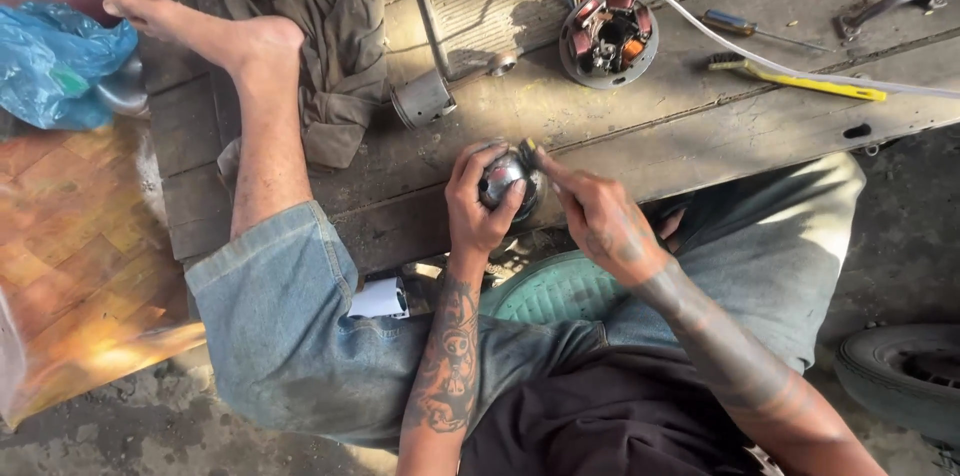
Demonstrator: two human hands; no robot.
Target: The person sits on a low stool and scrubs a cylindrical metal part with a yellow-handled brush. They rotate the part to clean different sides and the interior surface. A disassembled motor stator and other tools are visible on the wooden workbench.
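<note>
Shiny metal, round like a small ball [500, 176], held up just over the near edge of the wooden bench [700, 136]. Left hand [480, 206] wrapped round it from below, fingers closed tight on its sides. Right hand [600, 221] pinched shut on a small dark tool [528, 150], tip touching the top of the metal part. Hard to tell what kind of tool.

Looks hard and stiff, a bit heavy for its size. Smooth and shiny too, so maybe slippery. Best held round the sides with the whole hand, as now, with the top left bare. Not likely to break if dropped, but could roll away.

Further back on the bench: a round plate with copper coils [608, 38] and coloured wires, a short grey metal tube [422, 99] just beside a crumpled brown cloth [320, 36], a yellow brush [795, 77], a screwdriver [760, 30], and a dark curved handle [890, 6] at the far right. White cable lying across the brush.

Bare foot [200, 26] resting on the bench at the left. Blue plastic bag [55, 61] beyond it. Green round lid [560, 291] under the hands, between the knees. Part of a tyre [900, 376] at the low right.
</note>
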